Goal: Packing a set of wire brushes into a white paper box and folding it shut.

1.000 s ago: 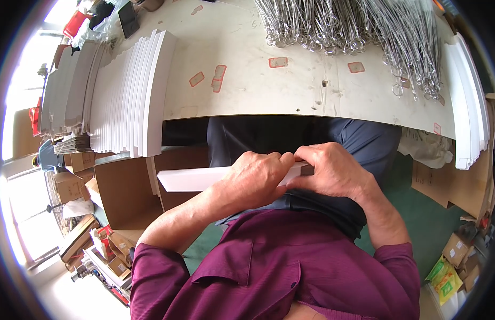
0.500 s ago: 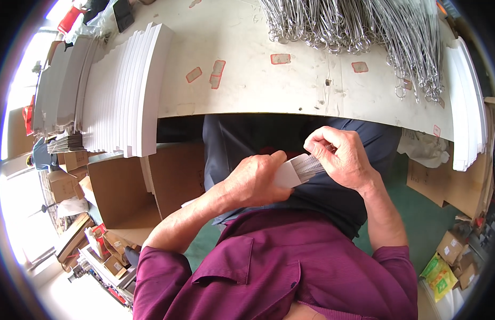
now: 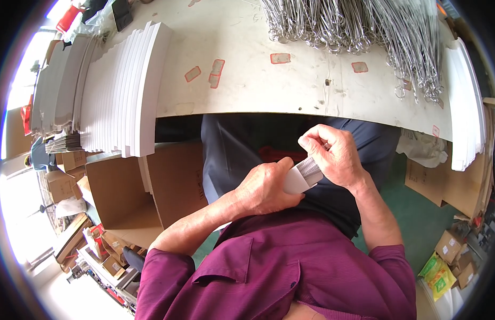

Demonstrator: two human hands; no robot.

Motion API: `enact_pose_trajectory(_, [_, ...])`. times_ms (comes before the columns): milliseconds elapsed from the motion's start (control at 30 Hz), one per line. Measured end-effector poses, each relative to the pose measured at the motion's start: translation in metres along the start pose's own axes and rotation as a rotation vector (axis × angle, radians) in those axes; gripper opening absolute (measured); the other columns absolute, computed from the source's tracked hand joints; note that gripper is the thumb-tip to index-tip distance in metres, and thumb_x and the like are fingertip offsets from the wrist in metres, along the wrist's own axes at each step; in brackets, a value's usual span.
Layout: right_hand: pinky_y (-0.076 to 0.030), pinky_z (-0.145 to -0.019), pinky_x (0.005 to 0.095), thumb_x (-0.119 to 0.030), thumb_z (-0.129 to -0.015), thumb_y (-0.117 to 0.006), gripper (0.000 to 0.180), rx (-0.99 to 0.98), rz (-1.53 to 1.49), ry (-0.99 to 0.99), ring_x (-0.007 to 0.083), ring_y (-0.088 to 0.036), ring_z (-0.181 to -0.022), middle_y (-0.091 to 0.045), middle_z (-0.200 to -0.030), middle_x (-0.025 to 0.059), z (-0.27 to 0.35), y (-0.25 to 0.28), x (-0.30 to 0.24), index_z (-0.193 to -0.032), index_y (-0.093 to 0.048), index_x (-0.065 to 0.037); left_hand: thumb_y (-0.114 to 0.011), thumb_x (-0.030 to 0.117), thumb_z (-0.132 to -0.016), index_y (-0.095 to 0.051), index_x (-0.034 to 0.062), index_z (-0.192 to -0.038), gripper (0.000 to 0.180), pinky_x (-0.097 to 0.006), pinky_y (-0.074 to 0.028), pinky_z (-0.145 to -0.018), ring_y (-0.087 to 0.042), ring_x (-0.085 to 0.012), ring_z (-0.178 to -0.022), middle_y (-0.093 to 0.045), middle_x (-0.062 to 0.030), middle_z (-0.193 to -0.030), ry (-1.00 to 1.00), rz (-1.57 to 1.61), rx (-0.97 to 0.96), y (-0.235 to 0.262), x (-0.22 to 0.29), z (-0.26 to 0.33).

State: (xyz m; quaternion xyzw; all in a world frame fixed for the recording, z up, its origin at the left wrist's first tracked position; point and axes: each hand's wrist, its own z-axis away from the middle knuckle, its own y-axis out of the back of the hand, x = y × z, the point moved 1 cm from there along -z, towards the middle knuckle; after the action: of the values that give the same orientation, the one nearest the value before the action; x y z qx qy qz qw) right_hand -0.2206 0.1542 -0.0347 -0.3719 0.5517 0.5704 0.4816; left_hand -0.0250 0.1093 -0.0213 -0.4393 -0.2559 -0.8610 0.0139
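Note:
My left hand (image 3: 266, 188) is wrapped around a narrow white cardboard box (image 3: 295, 181), its open end tilted up to the right. A bundle of thin metal skewers (image 3: 310, 169) sticks out of that end. The fingers of my right hand (image 3: 335, 154) are closed around the outer ends of the skewers, and those ends are mostly hidden by them. Both hands are over my lap, just below the table edge. The rest of the box is hidden behind my left hand and forearm.
A pale table (image 3: 236, 96) spans the top, with a heap of ring-ended metal skewers (image 3: 332, 26) at far right. White flat boxes (image 3: 119, 96) stand in a row at left; more white boxes (image 3: 466, 106) are at right. An open brown carton (image 3: 119, 192) sits lower left.
My left hand and the box have moved right, toward my right hand. A shorter length of the skewers now shows outside the box. My right hand has shifted only slightly.

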Motion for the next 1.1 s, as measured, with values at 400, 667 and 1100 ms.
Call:
enact_pose_trajectory(400, [-0.051,-0.069,0.0290,-0.032,-0.105,-0.067,0.033,0.058,-0.201,-0.003,0.0090,-0.061,-0.074,-0.070,-0.081,0.0063,0.001,-0.006,0.008,-0.104,-0.069,0.001,-0.088,0.028,-0.075,-0.059,-0.0015,-0.103,0.050,-0.045,-0.057,-0.078,-0.073,-0.0380,-0.089,-0.071,-0.0241,-0.095,0.026,0.045,0.095,0.008,0.000,-0.005])
enact_pose_trajectory(667, [-0.057,-0.077,0.0266,-0.019,-0.106,-0.066,0.028,0.045,-0.288,-0.053,0.0090,-0.069,-0.088,-0.074,-0.094,0.0082,0.012,0.006,-0.008,-0.122,-0.066,0.004,-0.088,0.025,-0.075,-0.056,-0.0003,-0.095,0.045,-0.039,-0.056,-0.072,-0.070,-0.0230,-0.079,-0.068,-0.0165,-0.085,0.074,0.129,0.215,0.023,-0.003,-0.006])
enact_pose_trajectory(1100, [-0.059,-0.072,0.0294,-0.010,-0.100,-0.071,0.020,0.028,-0.005,0.060,0.0174,-0.074,-0.081,-0.076,-0.098,0.0145,0.013,0.011,-0.008,-0.116,-0.071,0.003,-0.088,0.025,-0.075,-0.057,0.0000,-0.092,0.043,-0.037,-0.055,-0.070,-0.067,-0.0194,-0.077,-0.068,-0.0142,-0.085,0.086,0.086,0.307,0.026,-0.006,-0.002])
